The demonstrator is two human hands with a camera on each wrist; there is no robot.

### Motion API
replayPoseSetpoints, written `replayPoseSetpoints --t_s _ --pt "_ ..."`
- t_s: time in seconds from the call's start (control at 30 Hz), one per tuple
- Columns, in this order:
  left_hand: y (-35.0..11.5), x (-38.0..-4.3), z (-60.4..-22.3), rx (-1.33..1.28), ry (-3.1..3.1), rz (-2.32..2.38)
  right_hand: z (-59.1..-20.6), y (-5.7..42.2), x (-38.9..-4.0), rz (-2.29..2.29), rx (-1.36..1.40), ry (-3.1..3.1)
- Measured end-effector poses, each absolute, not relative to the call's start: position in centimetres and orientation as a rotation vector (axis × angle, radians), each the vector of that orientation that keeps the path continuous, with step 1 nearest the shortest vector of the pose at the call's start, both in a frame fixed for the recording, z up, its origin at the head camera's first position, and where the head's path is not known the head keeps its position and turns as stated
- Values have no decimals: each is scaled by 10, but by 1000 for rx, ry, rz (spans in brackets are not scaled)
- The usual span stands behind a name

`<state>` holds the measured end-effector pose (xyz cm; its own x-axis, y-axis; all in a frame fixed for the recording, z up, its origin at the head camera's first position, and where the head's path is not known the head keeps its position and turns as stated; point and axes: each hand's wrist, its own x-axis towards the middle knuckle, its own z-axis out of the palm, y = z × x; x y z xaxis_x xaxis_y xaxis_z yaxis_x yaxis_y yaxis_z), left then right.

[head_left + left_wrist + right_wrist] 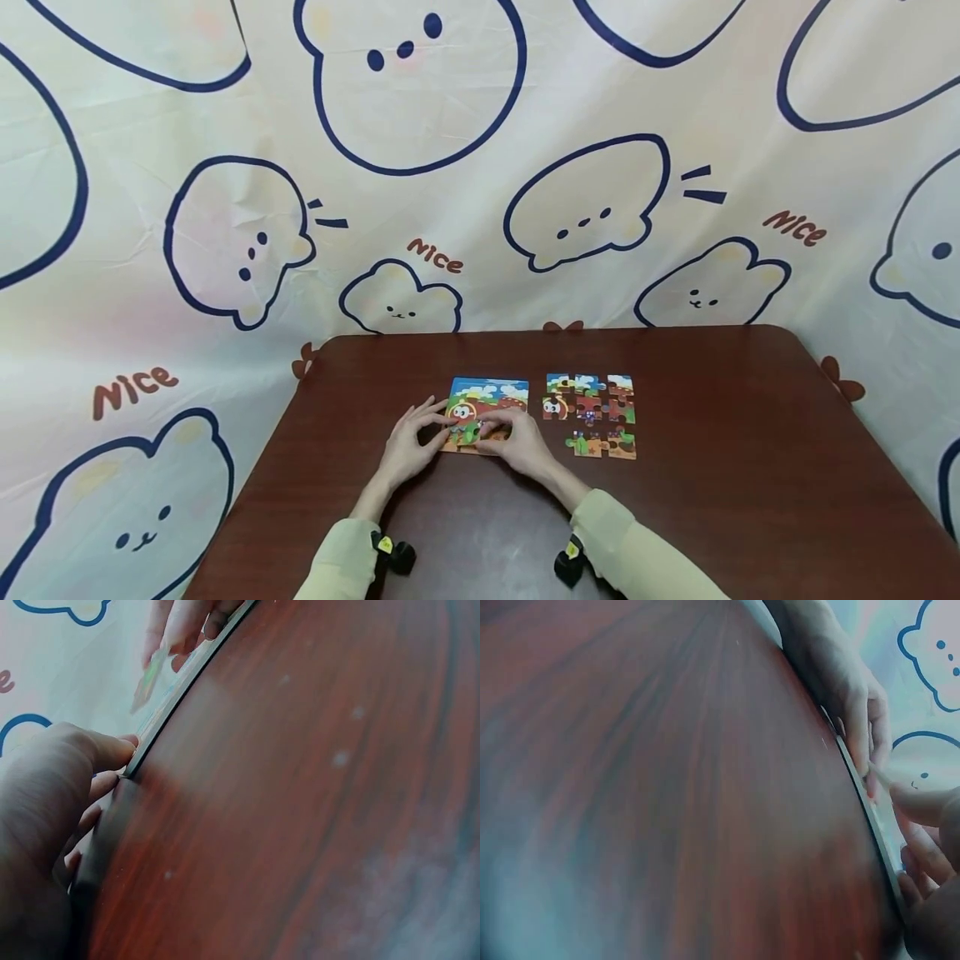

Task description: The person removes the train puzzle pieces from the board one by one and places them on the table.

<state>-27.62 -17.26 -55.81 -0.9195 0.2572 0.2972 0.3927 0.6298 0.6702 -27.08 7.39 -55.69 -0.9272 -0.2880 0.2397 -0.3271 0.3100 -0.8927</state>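
Observation:
A colourful picture puzzle board (491,390) lies flat on the table, with blue sky along its far side. My left hand (408,443) holds the board by its left edge, thumb at the near corner. Over the board's right part, my right hand (521,443) pinches a small puzzle piece (148,681), which stands tilted above the surface in the left wrist view. The right fingers hide part of the picture. To the right of the board lie several loose puzzle pieces (588,408) in rough rows, picture side up.
The brown wooden table (712,467) has rounded far corners. Behind it hangs a pale cloth (480,208) printed with blue-outlined cartoon animals. A black wrist camera (401,557) sits below the left sleeve, another black camera (570,567) at the right sleeve.

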Motion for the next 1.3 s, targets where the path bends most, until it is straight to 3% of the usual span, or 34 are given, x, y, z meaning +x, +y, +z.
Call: replayPoseSetpoints --t_s 0.53,0.77,1.07,1.3 --pt "-169 -275 -557 -540 -2647 -1175 -530 138 -255 1718 578 -2604" --pt "-174 -279 -561 -537 -2669 -1222 -532 158 -247 1665 539 -2648" --pt "-174 -276 -559 -550 -2647 -1180 -537 171 -237 1241 543 -2648" --pt "-173 -275 -557 -521 -2690 -1201 -540 180 -236 1257 560 -2651"
